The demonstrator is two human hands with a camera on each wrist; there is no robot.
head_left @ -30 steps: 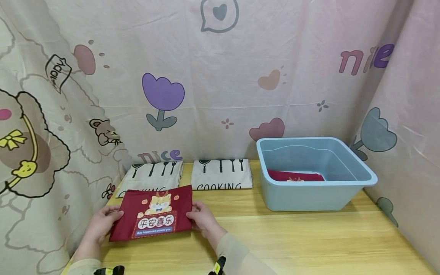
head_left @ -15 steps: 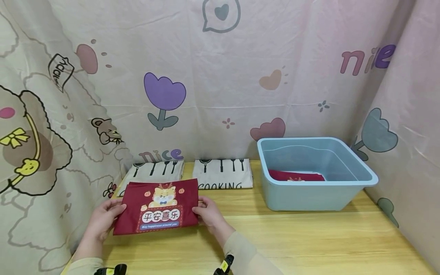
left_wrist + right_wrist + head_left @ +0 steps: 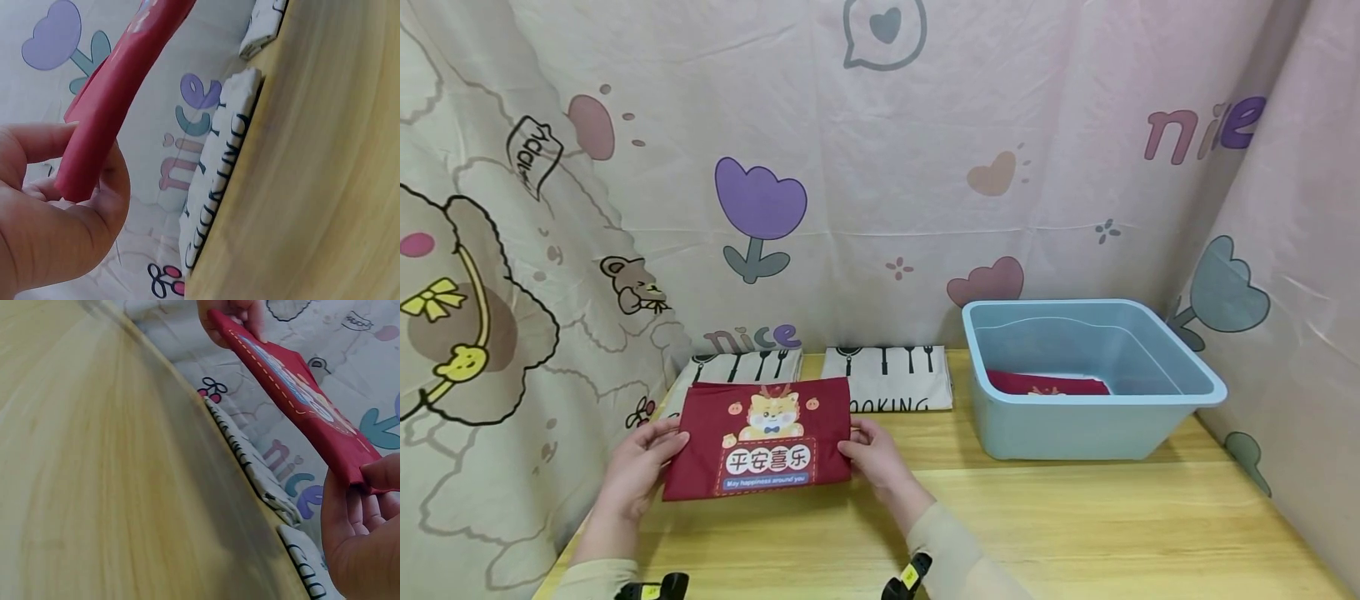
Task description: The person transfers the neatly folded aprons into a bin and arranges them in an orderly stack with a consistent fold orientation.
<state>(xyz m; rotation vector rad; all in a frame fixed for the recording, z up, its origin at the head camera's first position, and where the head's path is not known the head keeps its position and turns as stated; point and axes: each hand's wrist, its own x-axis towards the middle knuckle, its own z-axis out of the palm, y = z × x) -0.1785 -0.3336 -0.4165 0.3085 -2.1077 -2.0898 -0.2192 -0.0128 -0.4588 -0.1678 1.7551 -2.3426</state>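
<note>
Since 1 second ago, red cloth has risen rightward, long axis crosswise, pinched between left hand and right hand; tub lies right, nearer the right hand.

Both hands forward, fingers pinching.

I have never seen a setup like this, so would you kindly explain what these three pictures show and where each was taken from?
No machine here: a person works with bare hands, wearing three cameras. The wide picture comes from the head, looking down at a wooden table. The other two come from the wrists, so they look tilted and close. The left hand and right hand each pinch one side of a folded red cloth, lifted off the table. Behind it lie two folded white cloths printed COOKING. To the right stands a blue tub with another red cloth inside.
</note>
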